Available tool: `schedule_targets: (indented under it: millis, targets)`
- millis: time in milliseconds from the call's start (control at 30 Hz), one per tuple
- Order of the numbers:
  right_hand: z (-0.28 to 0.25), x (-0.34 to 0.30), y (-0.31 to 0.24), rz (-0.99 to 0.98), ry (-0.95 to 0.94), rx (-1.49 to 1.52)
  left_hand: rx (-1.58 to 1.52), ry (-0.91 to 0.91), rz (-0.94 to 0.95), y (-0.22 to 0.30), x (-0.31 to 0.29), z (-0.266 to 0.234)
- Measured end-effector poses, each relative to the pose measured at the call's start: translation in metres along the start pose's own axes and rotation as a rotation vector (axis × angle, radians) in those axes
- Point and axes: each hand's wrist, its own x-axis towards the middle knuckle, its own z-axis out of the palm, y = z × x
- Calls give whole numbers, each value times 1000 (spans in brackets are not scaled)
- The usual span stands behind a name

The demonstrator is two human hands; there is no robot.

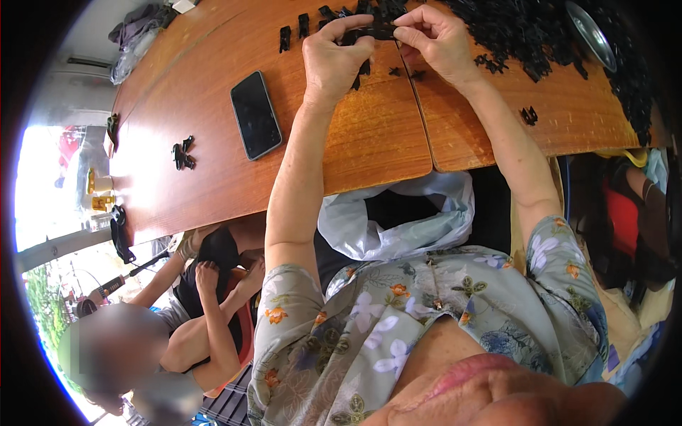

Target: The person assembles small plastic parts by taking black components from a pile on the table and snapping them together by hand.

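Both my arms reach over the wooden table (341, 142) to its far side. My left hand (332, 60) is closed, with thumb and forefinger gripping one end of a small black part (376, 32). At the other end of it, the fingertips of my right hand (439, 48) are pinched together. The part looks like dark plastic, but its exact kind is too small to tell. Several similar black pieces (285, 39) lie in a loose row left of my left hand. Two tiny dark star-shaped bits (395, 72) sit below the gap between my hands.
A large heap of black parts (515, 28) covers the far right, with a round metal dish (591, 35) in it. A smartphone (256, 115) and a few black pieces (183, 153) lie to the left. A white plastic bag (341, 231) hangs open below the edge. Another person (220, 305) sits at left.
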Motion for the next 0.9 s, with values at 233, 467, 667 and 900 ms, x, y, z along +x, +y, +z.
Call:
schedule_targets:
  millis: [233, 467, 667, 900]
  targets:
    - [0, 1, -25, 119, -17, 91, -229, 34, 18, -11, 4, 4]
    - [-11, 4, 2, 207, -341, 279, -350, -75, -67, -3, 6, -7]
    - [-5, -4, -9, 142, -210, 193, -461, -10, -126, -2, 7, -3]
    - [-63, 20, -2, -61, 289, -1034, -311, -268, -170, 44, -28, -34]
